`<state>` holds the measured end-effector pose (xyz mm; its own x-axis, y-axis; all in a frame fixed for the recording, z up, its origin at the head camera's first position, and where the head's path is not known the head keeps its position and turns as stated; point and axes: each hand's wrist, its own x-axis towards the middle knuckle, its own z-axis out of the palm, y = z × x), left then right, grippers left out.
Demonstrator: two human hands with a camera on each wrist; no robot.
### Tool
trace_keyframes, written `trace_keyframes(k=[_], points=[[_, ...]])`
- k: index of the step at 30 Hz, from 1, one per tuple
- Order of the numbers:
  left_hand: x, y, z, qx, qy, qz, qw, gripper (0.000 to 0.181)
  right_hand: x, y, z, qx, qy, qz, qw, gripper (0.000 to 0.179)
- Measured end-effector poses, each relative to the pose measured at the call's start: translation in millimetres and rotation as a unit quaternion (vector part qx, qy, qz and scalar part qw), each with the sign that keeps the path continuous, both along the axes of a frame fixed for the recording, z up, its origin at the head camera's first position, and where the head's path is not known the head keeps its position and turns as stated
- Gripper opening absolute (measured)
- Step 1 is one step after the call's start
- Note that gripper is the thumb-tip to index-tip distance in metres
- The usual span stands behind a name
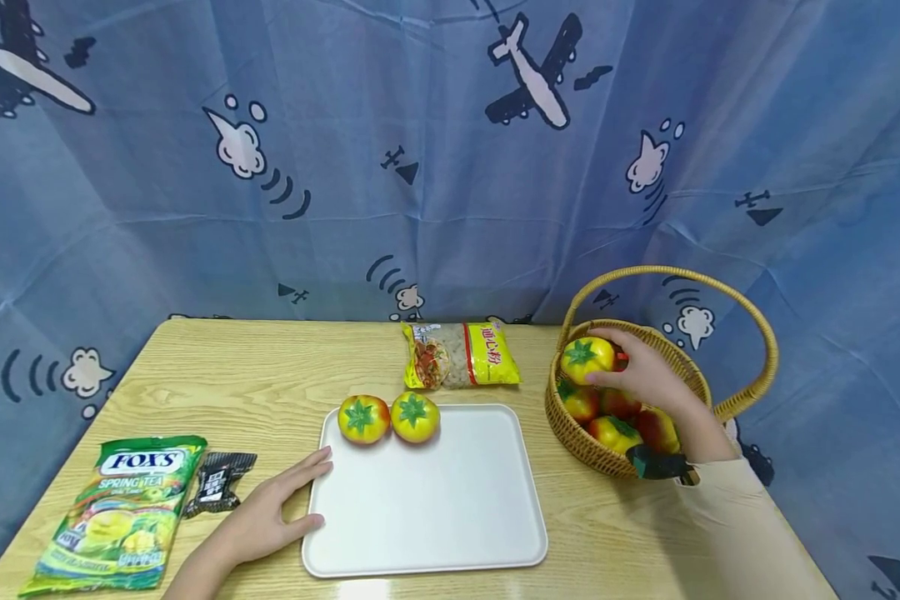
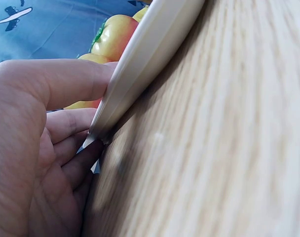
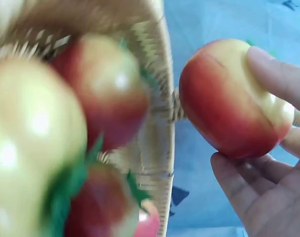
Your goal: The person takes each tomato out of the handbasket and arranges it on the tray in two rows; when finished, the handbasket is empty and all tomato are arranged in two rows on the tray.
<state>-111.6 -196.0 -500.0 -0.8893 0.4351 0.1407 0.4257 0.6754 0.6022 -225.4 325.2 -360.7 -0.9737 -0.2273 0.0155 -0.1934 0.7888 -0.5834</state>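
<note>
In the head view my right hand [image 1: 642,372] holds a yellow-and-red persimmon [image 1: 587,359] with a green leafy top, over the basket's left side. The right wrist view shows my thumb and fingers round this fruit, beside the rim. Below it, several more persimmons [image 1: 613,433] fill the wicker basket [image 1: 579,446]. My left hand [image 1: 264,515] touches the left edge of a white tray [image 1: 427,508], its fingers fairly straight against the rim in the left wrist view. Two persimmons, one on the left [image 1: 363,419] and one on the right [image 1: 416,417], sit side by side in the tray's far left corner.
Behind the tray lies a yellow pasta bag [image 1: 461,357]. A green FOX'S candy bag [image 1: 116,517] and a small black packet [image 1: 218,483] lie left of my left hand. The basket's tall handle [image 1: 757,325] arches over its back and right side. A blue curtain [image 1: 450,167] hangs behind the table.
</note>
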Motion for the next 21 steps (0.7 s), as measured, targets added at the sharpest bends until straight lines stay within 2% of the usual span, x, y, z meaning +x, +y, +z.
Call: trace_keyframes(k=[5,10,21], points=[[0.5,-0.1,0.6,0.001,0.004,0.001,1.0000,0.062,8.0,-15.7,-1.6,-0.065,-0.013,0.000,0.9978,0.072],[2.0,-0.3,-0.1,0.001,0.008,0.002,1.0000,0.063,11.5,-32.0,-6.2,-0.100,-0.015,0.007,0.9948,0.072],[0.4,-0.3,-3.2,-0.008,-0.004,0.006,0.9999,0.063,16.6,-70.6,-34.8,-0.200,-0.020,0.023,0.9793,0.070]])
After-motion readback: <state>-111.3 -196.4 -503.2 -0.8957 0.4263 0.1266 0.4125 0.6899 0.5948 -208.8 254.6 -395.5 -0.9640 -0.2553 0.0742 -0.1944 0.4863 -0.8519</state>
